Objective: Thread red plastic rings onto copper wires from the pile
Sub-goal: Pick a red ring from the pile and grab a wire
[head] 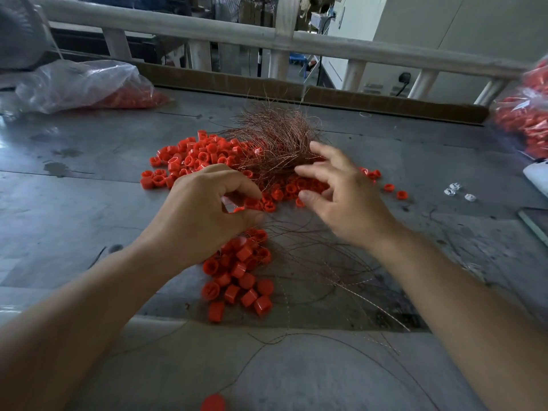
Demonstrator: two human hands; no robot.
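Note:
A loose pile of red plastic rings (189, 161) lies on the grey table, with a tangled bundle of copper wires (278, 140) on its right side. A second cluster of red rings (240, 277) threaded on thin wires sits near me. My left hand (204, 212) has its fingers curled and pinches a bunch of thin wires (311, 250) beside a few rings. My right hand (341, 191) hovers with fingers spread and relaxed at the near edge of the copper bundle, holding nothing.
A clear plastic bag of red rings (89, 84) lies at the back left, another bag (525, 120) at the right edge. Small white parts (458, 191) lie to the right. A cardboard strip (296, 90) and a wooden railing (267, 40) bound the far side.

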